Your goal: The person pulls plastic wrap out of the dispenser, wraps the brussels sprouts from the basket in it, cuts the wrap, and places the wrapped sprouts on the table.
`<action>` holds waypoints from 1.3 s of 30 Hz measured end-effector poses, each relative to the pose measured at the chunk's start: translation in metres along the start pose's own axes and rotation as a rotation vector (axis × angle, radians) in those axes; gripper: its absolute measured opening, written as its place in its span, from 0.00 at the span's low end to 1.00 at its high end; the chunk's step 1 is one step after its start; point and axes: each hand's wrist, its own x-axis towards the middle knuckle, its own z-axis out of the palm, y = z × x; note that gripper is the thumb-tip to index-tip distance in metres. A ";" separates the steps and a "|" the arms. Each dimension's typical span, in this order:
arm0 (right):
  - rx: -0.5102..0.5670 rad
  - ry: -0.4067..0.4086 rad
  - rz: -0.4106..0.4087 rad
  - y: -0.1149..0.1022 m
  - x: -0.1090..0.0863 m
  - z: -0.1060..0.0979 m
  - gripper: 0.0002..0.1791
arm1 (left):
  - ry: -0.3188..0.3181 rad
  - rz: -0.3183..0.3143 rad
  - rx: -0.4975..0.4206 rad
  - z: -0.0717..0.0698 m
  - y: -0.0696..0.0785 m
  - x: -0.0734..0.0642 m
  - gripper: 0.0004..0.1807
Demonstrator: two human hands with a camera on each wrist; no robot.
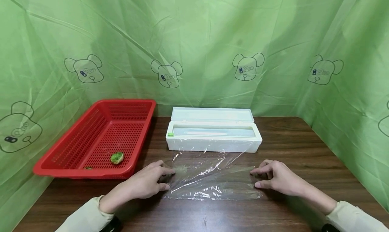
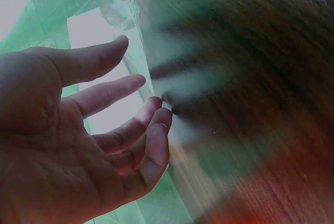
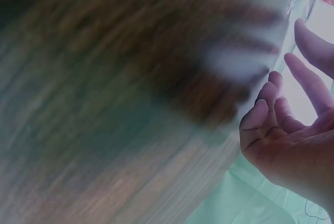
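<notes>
A sheet of clear plastic wrap (image 1: 209, 183) stretches from the front of a white wrap dispenser box (image 1: 212, 145) toward the near side of the table. The box lid (image 1: 212, 115) is raised at the back, and a small green tab (image 1: 171, 134) sits at its left end. At the sheet's left edge is my left hand (image 1: 144, 182), thumb and index finger apart. My right hand (image 1: 281, 178) is at the right edge, its fingers loosely bent. In the wrist views, neither the left thumb (image 2: 99, 62) nor the right thumb (image 3: 313, 46) meets its fingers. Whether fingertips touch the wrap is unclear.
To the left stands a red perforated basket (image 1: 82, 173) holding a small green leafy vegetable (image 1: 117, 158) and a green scrap (image 1: 88, 168). Green curtain (image 1: 206, 29) with bear drawings surrounds the dark wooden table (image 1: 212, 218) at the back and sides.
</notes>
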 end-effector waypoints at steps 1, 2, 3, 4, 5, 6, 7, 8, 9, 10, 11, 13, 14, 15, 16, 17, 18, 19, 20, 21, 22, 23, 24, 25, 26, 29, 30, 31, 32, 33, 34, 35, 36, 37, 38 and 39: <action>0.003 0.010 0.008 -0.001 0.001 -0.001 0.22 | 0.002 0.001 -0.001 0.000 0.000 0.000 0.27; 0.005 0.025 0.020 -0.002 0.002 -0.002 0.21 | 0.008 0.007 -0.009 0.001 -0.001 0.000 0.26; 0.009 0.043 0.037 -0.003 0.003 -0.002 0.21 | 0.014 0.012 -0.020 0.001 -0.001 0.000 0.25; 0.005 0.067 0.056 -0.004 0.004 -0.003 0.21 | 0.029 0.019 -0.029 0.001 -0.001 0.000 0.24; 0.000 0.094 0.077 -0.004 0.006 -0.005 0.21 | 0.050 0.022 -0.037 0.001 -0.001 0.000 0.23; -0.006 0.124 0.099 -0.005 0.007 -0.006 0.21 | 0.078 0.022 -0.046 0.001 -0.001 0.001 0.23; -0.015 0.154 0.127 -0.006 0.009 -0.007 0.22 | 0.111 0.018 -0.054 0.001 -0.001 0.001 0.23; -0.027 0.184 0.152 -0.006 0.010 -0.008 0.23 | 0.146 0.011 -0.060 0.001 0.000 0.002 0.23; -0.041 0.208 0.174 -0.007 0.012 -0.010 0.23 | 0.184 -0.002 -0.063 0.001 0.001 0.003 0.23; -0.056 0.231 0.193 -0.007 0.014 -0.011 0.24 | 0.222 -0.014 -0.062 0.001 0.002 0.004 0.24; -0.065 0.250 0.207 -0.007 0.016 -0.012 0.25 | 0.255 -0.029 -0.064 0.000 0.003 0.005 0.25; -0.082 0.278 0.223 -0.006 0.020 -0.015 0.26 | 0.302 -0.050 -0.064 0.000 0.004 0.006 0.28; -0.085 0.286 0.222 -0.006 0.022 -0.016 0.27 | 0.317 -0.054 -0.063 -0.001 0.004 0.007 0.29; -0.087 0.290 0.219 -0.005 0.024 -0.017 0.27 | 0.326 -0.055 -0.064 -0.001 0.004 0.008 0.30; -0.085 0.294 0.217 -0.005 0.026 -0.018 0.27 | 0.328 -0.055 -0.067 -0.001 0.004 0.009 0.31; -0.082 0.295 0.216 -0.004 0.027 -0.019 0.27 | 0.327 -0.053 -0.073 -0.001 0.004 0.010 0.32; -0.080 0.295 0.216 -0.004 0.029 -0.020 0.26 | 0.325 -0.051 -0.080 -0.001 0.003 0.010 0.33; -0.078 0.294 0.215 -0.004 0.030 -0.020 0.26 | 0.322 -0.050 -0.087 -0.001 0.003 0.012 0.34; -0.075 0.294 0.218 -0.004 0.031 -0.021 0.26 | 0.319 -0.050 -0.095 -0.001 0.003 0.013 0.35; -0.073 0.293 0.221 -0.004 0.031 -0.021 0.26 | 0.314 -0.054 -0.103 -0.001 0.002 0.013 0.35; -0.070 0.293 0.226 -0.004 0.032 -0.021 0.26 | 0.310 -0.058 -0.110 -0.001 0.002 0.014 0.36; -0.067 0.293 0.230 -0.004 0.032 -0.021 0.26 | 0.308 -0.061 -0.117 -0.001 0.001 0.015 0.36; -0.065 0.293 0.233 -0.004 0.033 -0.021 0.26 | 0.305 -0.065 -0.123 -0.001 0.001 0.016 0.36; -0.063 0.293 0.236 -0.004 0.033 -0.022 0.26 | 0.302 -0.068 -0.129 -0.001 0.000 0.017 0.36; -0.062 0.292 0.241 -0.004 0.033 -0.022 0.26 | 0.299 -0.068 -0.133 -0.001 0.000 0.018 0.37; -0.062 0.291 0.247 -0.003 0.034 -0.022 0.26 | 0.294 -0.061 -0.148 -0.002 0.000 0.020 0.36; -0.063 0.291 0.248 -0.003 0.034 -0.022 0.26 | 0.292 -0.059 -0.153 -0.002 0.000 0.021 0.36; -0.064 0.290 0.250 -0.002 0.034 -0.022 0.26 | 0.292 -0.059 -0.156 -0.002 0.000 0.021 0.36; -0.063 0.289 0.251 -0.002 0.034 -0.022 0.26 | 0.290 -0.060 -0.161 -0.002 0.000 0.022 0.36; -0.063 0.289 0.251 -0.002 0.035 -0.022 0.26 | 0.288 -0.062 -0.165 -0.002 0.000 0.023 0.36; -0.063 0.288 0.252 -0.001 0.035 -0.022 0.26 | 0.285 -0.064 -0.169 -0.002 0.000 0.023 0.35; -0.063 0.288 0.252 -0.001 0.035 -0.022 0.26 | 0.282 -0.066 -0.172 -0.002 0.001 0.023 0.35; -0.063 0.288 0.251 -0.001 0.035 -0.022 0.26 | 0.279 -0.068 -0.172 -0.002 0.001 0.023 0.35; -0.064 0.288 0.249 -0.001 0.035 -0.023 0.26 | 0.280 -0.066 -0.173 -0.003 0.002 0.022 0.35; -0.066 0.288 0.246 -0.001 0.035 -0.023 0.26 | 0.282 -0.058 -0.173 -0.004 0.003 0.021 0.35; -0.066 0.288 0.242 -0.002 0.035 -0.023 0.26 | 0.282 -0.045 -0.166 -0.005 0.004 0.020 0.35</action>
